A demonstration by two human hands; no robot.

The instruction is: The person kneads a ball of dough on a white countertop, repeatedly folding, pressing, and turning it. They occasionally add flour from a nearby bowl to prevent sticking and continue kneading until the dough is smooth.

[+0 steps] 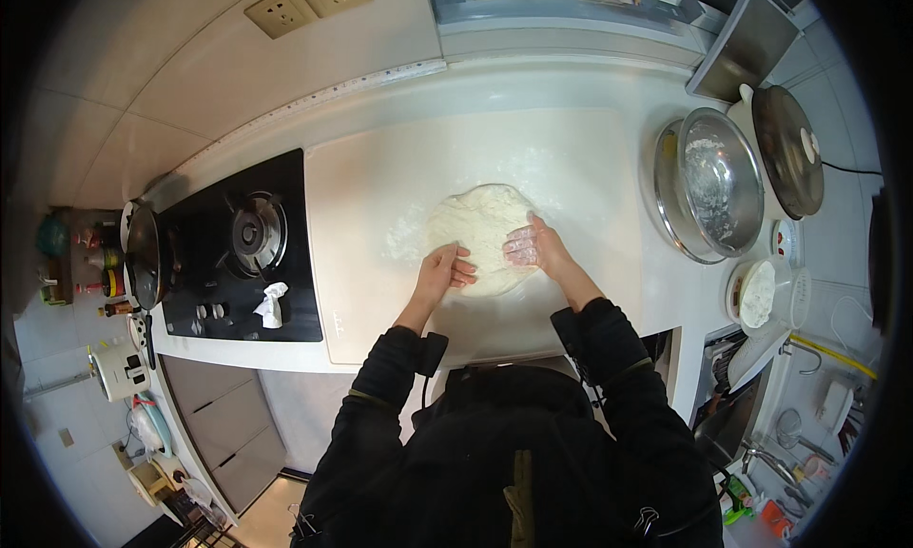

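A broad, flattened round of pale dough [479, 220] lies on a large cream kneading board [371, 284] in front of me. At the dough's lower left edge is my left hand [444, 271], its fingers slightly bent and spread. My right hand [538, 247] is at the right side of the dough, thumb up, with flour coating its extended fingers. Neither hand is closed around anything; whether the fingertips press into the dough is hard to tell. Loose flour [405, 234] dusts the board to the left of the dough and above it.
Left of the board is a black gas hob [214, 284] bearing a crumpled white tissue [271, 305] and a dark pan [145, 255]. Floury steel bowls [720, 184], a lidded pot [784, 152] and a bowl of flour [757, 295] stand right. The sink [735, 412] lies lower right.
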